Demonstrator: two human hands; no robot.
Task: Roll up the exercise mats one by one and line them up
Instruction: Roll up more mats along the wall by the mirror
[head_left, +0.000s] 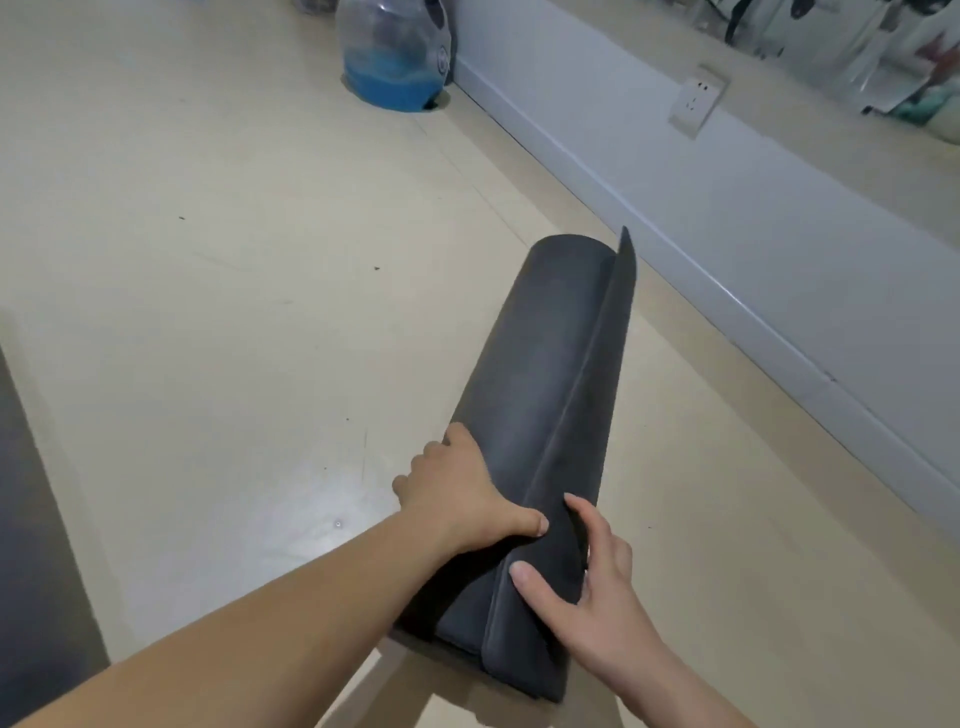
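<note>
A: From the head camera, the only view: whereabouts of the mat (540, 374)?

B: On the floor (208, 260), near centre, lying as a dark roll from 6 o'clock up toward 1 o'clock. Near the skirting (727, 270) at 3 o'clock, yet apart from it.

A: And the grips?

B: Left grip (467, 499) curled over the roll's 9 o'clock flank near the close end, thumb laid on top. Right grip (587, 587) pinching the loose flap (615, 332) at that same end, thumb over, fingers behind. Both closed on the mat, neither slack.

A: Rolled through?

B: Nearly. Wound up except for that outer flap, standing proud along the 3 o'clock side. Looks to need pressing down before counting as done.

A: More to roll?

B: Seemingly a second mat (21, 519), flat and dark, cut off by the frame at 9 o'clock. Hard to be sure from so thin a strip. No finished rolls lined up anywhere in sight. Early going, by this reckoning: one roll almost closed, the lining-up not begun.

A: Anything else about?

B: Water jug (392, 57) far off at 12 o'clock, wall socket (698, 101) at 1 o'clock. Well apart from the roll.
</note>
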